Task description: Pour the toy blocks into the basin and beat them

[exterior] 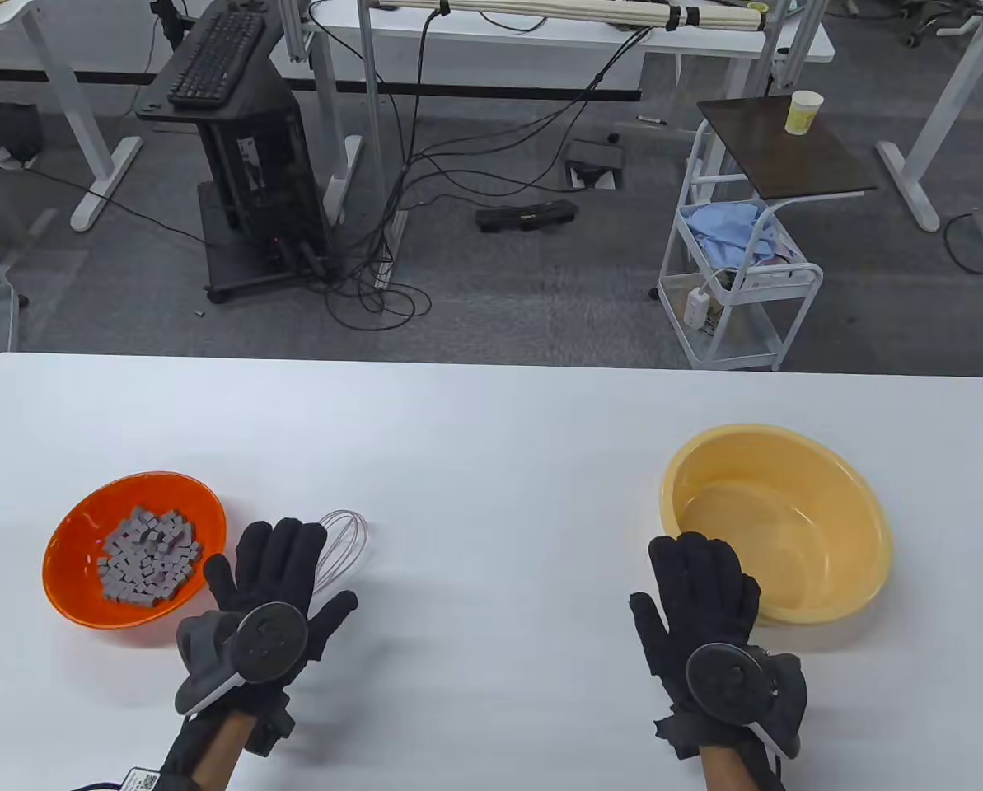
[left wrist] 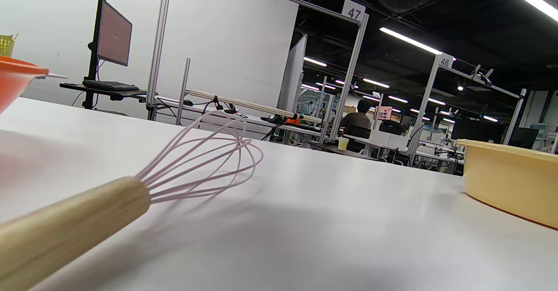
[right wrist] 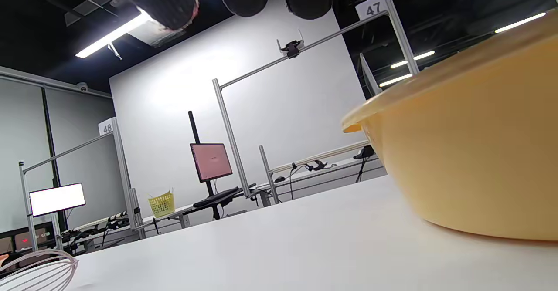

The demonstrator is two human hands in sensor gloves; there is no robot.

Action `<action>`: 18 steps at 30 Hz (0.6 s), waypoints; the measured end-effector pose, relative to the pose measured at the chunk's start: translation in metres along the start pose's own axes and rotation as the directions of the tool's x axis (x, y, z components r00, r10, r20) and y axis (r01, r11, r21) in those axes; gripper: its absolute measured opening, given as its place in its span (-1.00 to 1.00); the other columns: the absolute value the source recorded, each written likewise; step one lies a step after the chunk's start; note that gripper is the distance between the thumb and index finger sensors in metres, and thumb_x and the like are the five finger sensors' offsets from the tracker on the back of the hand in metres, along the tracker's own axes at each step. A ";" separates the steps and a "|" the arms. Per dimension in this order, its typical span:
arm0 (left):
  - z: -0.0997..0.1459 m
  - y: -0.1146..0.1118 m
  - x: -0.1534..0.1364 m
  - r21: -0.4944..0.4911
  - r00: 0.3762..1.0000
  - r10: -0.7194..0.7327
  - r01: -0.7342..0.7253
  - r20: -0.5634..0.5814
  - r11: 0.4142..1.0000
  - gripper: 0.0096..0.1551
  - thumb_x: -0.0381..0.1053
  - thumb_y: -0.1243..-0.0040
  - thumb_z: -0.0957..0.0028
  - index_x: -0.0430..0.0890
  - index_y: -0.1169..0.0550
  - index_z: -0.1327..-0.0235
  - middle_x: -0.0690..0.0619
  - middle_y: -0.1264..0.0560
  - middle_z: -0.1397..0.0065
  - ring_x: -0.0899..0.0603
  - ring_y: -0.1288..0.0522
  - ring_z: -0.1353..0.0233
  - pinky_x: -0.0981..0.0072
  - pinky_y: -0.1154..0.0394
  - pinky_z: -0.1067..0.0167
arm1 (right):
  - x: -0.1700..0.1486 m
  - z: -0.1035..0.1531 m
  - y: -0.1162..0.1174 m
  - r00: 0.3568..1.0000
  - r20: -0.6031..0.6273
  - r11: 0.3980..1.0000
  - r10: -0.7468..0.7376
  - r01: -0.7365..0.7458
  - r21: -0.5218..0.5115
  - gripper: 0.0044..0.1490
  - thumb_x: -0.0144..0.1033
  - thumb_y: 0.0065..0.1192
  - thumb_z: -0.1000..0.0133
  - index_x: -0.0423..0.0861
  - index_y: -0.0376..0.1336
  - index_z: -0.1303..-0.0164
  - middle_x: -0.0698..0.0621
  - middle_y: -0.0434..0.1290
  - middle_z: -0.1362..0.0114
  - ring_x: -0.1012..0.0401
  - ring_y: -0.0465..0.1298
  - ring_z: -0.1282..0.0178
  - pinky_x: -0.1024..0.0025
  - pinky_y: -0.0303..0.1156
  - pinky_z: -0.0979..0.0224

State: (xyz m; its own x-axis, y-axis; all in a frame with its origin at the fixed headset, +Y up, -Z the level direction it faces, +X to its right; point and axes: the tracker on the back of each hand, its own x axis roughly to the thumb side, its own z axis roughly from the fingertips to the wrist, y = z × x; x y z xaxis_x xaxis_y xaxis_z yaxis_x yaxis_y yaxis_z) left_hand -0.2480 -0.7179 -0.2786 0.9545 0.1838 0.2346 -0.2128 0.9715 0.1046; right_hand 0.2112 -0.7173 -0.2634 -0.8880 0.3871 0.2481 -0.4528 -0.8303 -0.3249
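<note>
Black gloves cover both hands, each spread flat with fingers straight and nothing in its grasp. The left hand [exterior: 273, 589] lies over the wooden handle of a whisk [left wrist: 144, 195], whose pale pink wires stick out past the fingertips; whether the palm touches the handle is unclear. The right hand [exterior: 701, 601] hovers or rests just at the near rim of the yellow basin [exterior: 858, 527], which stands on the right of the white surface [exterior: 491, 428]. An orange bowl [exterior: 71, 593] on the left holds a heap of small grey blocks [exterior: 149, 556].
</note>
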 end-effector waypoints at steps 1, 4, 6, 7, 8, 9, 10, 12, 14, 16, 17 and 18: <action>0.001 0.001 0.000 0.003 1.000 -0.013 0.013 -0.001 1.000 -0.02 0.34 0.14 -0.39 -0.21 0.10 -0.80 -0.42 0.11 -0.83 -0.65 0.20 -0.74 -0.82 0.24 -0.32 | -0.001 0.000 0.000 1.000 -0.004 1.000 -0.019 0.019 -0.004 -0.21 -0.01 -0.04 -0.46 -0.11 -0.12 -0.79 -0.35 -0.13 -0.82 -0.39 -0.22 -0.70 -0.61 -0.26 -0.53; 0.002 0.003 0.000 0.003 0.999 -0.041 0.041 -0.010 0.999 -0.02 0.34 0.14 -0.39 -0.21 0.09 -0.80 -0.41 0.10 -0.84 -0.65 0.19 -0.74 -0.82 0.24 -0.32 | -0.002 0.001 0.001 1.000 -0.008 1.000 -0.017 0.016 -0.004 -0.21 -0.02 -0.04 -0.46 -0.12 -0.11 -0.79 -0.36 -0.12 -0.82 -0.39 -0.21 -0.70 -0.62 -0.26 -0.53; 0.002 0.004 -0.002 0.014 0.999 -0.029 0.029 -0.018 0.999 -0.02 0.34 0.14 -0.39 -0.22 0.09 -0.80 -0.41 0.10 -0.84 -0.66 0.18 -0.74 -0.82 0.24 -0.32 | -0.003 0.001 0.002 1.000 -0.010 1.000 -0.008 0.008 0.005 -0.21 -0.01 -0.04 -0.46 -0.11 -0.11 -0.79 -0.35 -0.12 -0.82 -0.39 -0.21 -0.70 -0.62 -0.26 -0.52; 0.003 0.005 -0.003 0.017 0.999 -0.025 0.026 -0.023 1.000 -0.02 0.34 0.14 -0.39 -0.22 0.08 -0.80 -0.41 0.09 -0.84 -0.65 0.18 -0.74 -0.82 0.24 -0.32 | -0.004 0.001 0.003 1.000 -0.011 1.000 -0.012 0.012 0.007 -0.22 -0.02 -0.04 -0.46 -0.11 -0.11 -0.79 -0.36 -0.12 -0.82 -0.39 -0.21 -0.70 -0.63 -0.26 -0.52; 0.003 0.006 -0.004 0.020 0.999 -0.027 0.027 -0.027 0.999 -0.02 0.34 0.14 -0.39 -0.22 0.08 -0.79 -0.41 0.09 -0.84 -0.65 0.14 -0.74 -0.82 0.24 -0.32 | -0.003 0.001 0.002 1.000 -0.013 1.000 -0.015 0.015 0.011 -0.21 -0.01 -0.04 -0.46 -0.11 -0.11 -0.79 -0.36 -0.12 -0.82 -0.40 -0.21 -0.70 -0.63 -0.26 -0.52; 0.003 0.007 -0.005 0.023 0.999 -0.025 0.026 -0.031 0.999 -0.02 0.34 0.14 -0.40 -0.23 0.08 -0.79 -0.41 0.09 -0.84 -0.65 0.14 -0.74 -0.82 0.23 -0.32 | -0.003 0.001 0.002 1.000 -0.015 1.000 -0.014 0.015 0.014 -0.21 -0.01 -0.04 -0.46 -0.11 -0.11 -0.79 -0.36 -0.12 -0.82 -0.40 -0.21 -0.70 -0.63 -0.26 -0.52; 0.003 0.008 -0.005 0.024 0.999 -0.021 0.022 -0.033 0.999 -0.02 0.33 0.14 -0.40 -0.23 0.08 -0.79 -0.41 0.08 -0.84 -0.65 0.13 -0.74 -0.82 0.23 -0.32 | -0.003 0.002 0.002 1.000 -0.017 1.000 -0.012 0.012 0.015 -0.21 -0.01 -0.04 -0.46 -0.11 -0.12 -0.79 -0.36 -0.11 -0.82 -0.40 -0.21 -0.70 -0.63 -0.26 -0.52; 0.003 0.008 -0.006 0.028 0.999 -0.011 0.012 -0.036 1.000 -0.02 0.33 0.13 -0.39 -0.23 0.07 -0.79 -0.41 0.07 -0.84 -0.65 0.13 -0.74 -0.82 0.22 -0.33 | -0.004 0.002 0.001 1.000 -0.021 1.000 -0.004 0.004 0.015 -0.21 -0.01 -0.04 -0.46 -0.11 -0.12 -0.79 -0.37 -0.11 -0.82 -0.40 -0.21 -0.70 -0.63 -0.26 -0.52; 0.003 0.008 -0.007 0.027 0.999 -0.009 0.010 -0.036 1.000 -0.02 0.33 0.13 -0.40 -0.24 0.07 -0.79 -0.40 0.06 -0.83 -0.65 0.12 -0.74 -0.82 0.22 -0.33 | -0.005 0.002 0.000 1.000 -0.028 1.000 0.000 0.000 0.012 -0.21 -0.01 -0.04 -0.46 -0.11 -0.12 -0.79 -0.37 -0.11 -0.82 -0.40 -0.20 -0.70 -0.64 -0.26 -0.52; 0.003 0.008 -0.006 0.029 0.999 -0.012 0.013 -0.034 1.000 -0.02 0.33 0.13 -0.39 -0.24 0.07 -0.79 -0.40 0.06 -0.84 -0.64 0.11 -0.75 -0.82 0.21 -0.33 | -0.008 0.002 -0.001 0.999 -0.038 1.000 0.000 0.000 0.008 -0.21 -0.01 -0.04 -0.46 -0.11 -0.12 -0.79 -0.37 -0.11 -0.82 -0.40 -0.20 -0.70 -0.64 -0.26 -0.52; 0.003 0.009 -0.006 0.029 0.999 -0.012 0.013 -0.032 0.999 -0.02 0.33 0.13 -0.40 -0.25 0.07 -0.79 -0.40 0.06 -0.84 -0.64 0.11 -0.74 -0.82 0.21 -0.33 | -0.009 0.002 -0.002 0.999 -0.044 1.000 0.003 -0.003 0.006 -0.21 -0.01 -0.04 -0.46 -0.12 -0.13 -0.79 -0.37 -0.11 -0.82 -0.40 -0.20 -0.70 -0.64 -0.26 -0.51; 0.004 0.009 -0.004 0.034 1.000 -0.010 0.011 -0.026 0.999 -0.02 0.33 0.13 -0.39 -0.25 0.07 -0.79 -0.40 0.06 -0.83 -0.64 0.11 -0.74 -0.82 0.21 -0.33 | -0.011 0.003 -0.003 0.999 -0.052 1.000 0.009 -0.009 -0.001 -0.20 -0.01 -0.04 -0.46 -0.12 -0.13 -0.79 -0.37 -0.11 -0.82 -0.40 -0.20 -0.70 -0.64 -0.26 -0.52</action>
State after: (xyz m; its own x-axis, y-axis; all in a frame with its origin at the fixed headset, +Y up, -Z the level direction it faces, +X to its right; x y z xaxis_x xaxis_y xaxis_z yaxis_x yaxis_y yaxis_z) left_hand -0.2548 -0.7106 -0.2750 0.9617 0.1783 0.2080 -0.2097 0.9677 0.1402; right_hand 0.2224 -0.7198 -0.2624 -0.8951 0.3998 0.1971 -0.4445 -0.8334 -0.3283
